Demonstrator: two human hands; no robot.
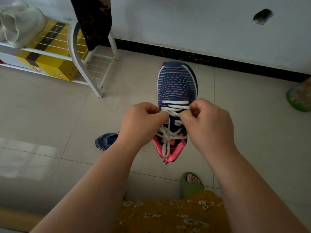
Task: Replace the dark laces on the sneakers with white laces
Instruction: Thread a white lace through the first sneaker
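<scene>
Head view looks down on a navy knit sneaker [176,84] held up over the tiled floor [50,115], toe pointing at the wall. A white lace [175,106] crosses its eyelets and is knotted near the pink collar, with a loop hanging. The left hand [143,121] pinches the lace from one side, fingers curled; the right hand [208,121] pinches it from the other. The second sneaker [106,141] lies on the floor just beside the left wrist. A white shoe rack [94,68] holds a yellow box [50,64].

Tiled floor [50,125]: second sneaker [106,140] behind left forearm, white rack [94,73], green slipper [191,184].
</scene>
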